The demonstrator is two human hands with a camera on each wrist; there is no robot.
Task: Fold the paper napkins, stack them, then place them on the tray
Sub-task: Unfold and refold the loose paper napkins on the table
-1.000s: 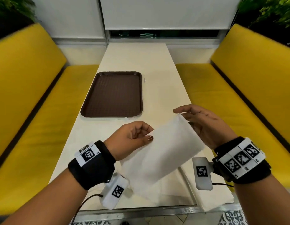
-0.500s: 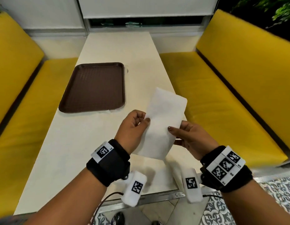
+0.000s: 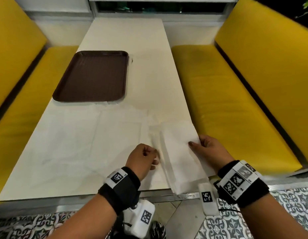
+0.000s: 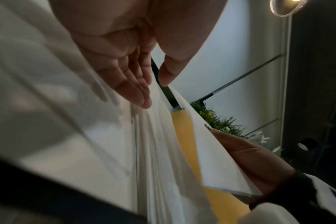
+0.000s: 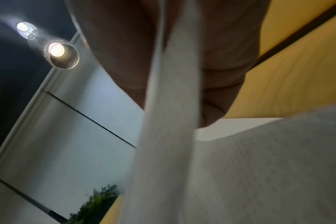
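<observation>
A folded white napkin (image 3: 179,145) hangs low over the table's right front corner. My right hand (image 3: 198,144) grips its right edge, thumb on top and fingers beneath; in the right wrist view the napkin (image 5: 169,106) runs out from under the palm. My left hand (image 3: 153,156) is at its left side. In the left wrist view the thumb and fingertips of my left hand (image 4: 153,89) pinch a white paper edge next to the folded napkin (image 4: 220,163). More white napkins (image 3: 184,183) lie stacked beneath. The brown tray (image 3: 91,100) sits empty at the far left.
Unfolded white napkins (image 3: 115,135) lie flat across the middle of the cream table (image 3: 46,169). Yellow benches (image 3: 218,100) flank both long sides. The stack overhangs the table's metal front edge (image 3: 158,195), with patterned floor tiles below.
The napkin was unfolded between both hands, then held up folded in the air. Both hands have brought it down to the table's right front corner over the stack.
</observation>
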